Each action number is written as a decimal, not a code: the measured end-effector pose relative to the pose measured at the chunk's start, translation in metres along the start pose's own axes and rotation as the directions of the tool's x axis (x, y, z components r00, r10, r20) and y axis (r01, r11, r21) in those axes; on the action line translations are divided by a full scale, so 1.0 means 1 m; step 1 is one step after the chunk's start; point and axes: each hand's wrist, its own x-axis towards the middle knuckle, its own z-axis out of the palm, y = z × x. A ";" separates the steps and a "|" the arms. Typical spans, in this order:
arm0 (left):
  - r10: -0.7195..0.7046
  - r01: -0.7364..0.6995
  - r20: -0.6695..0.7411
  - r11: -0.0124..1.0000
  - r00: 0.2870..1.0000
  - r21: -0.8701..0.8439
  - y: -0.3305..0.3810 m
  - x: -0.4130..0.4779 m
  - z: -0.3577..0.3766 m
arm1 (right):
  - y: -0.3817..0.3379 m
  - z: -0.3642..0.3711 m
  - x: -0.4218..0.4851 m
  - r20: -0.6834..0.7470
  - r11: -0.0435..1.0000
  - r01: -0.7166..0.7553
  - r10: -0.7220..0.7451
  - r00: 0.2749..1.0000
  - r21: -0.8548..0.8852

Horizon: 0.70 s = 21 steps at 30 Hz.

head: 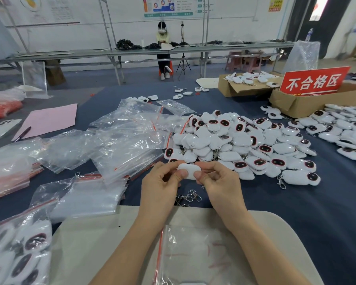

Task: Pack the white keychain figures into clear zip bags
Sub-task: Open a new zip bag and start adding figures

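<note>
My left hand (162, 186) and my right hand (218, 182) together pinch one white keychain figure (188, 168), thumbs on its near side, just above the table's front. Metal clasps (188, 197) dangle below it. A big heap of white figures with dark red-rimmed faces (245, 140) lies right behind my hands. Loose clear zip bags with red strips (121, 140) spread to the left. One clear bag (193, 256) lies on the beige surface under my forearms. Filled bags of figures (19, 249) sit at the lower left.
Two cardboard boxes (296, 103) with a red sign (313, 82) stand at the back right, more figures (347, 128) beside them. A pink sheet (49, 118), a pen and a phone (2, 128) lie at the left. A seated person (162, 50) works at a far bench.
</note>
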 end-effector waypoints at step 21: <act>-0.092 0.095 0.030 0.987 0.995 -0.131 -0.014 0.004 -0.002 | -0.009 -0.003 -0.002 0.141 0.981 -0.003 -0.025 0.990 0.194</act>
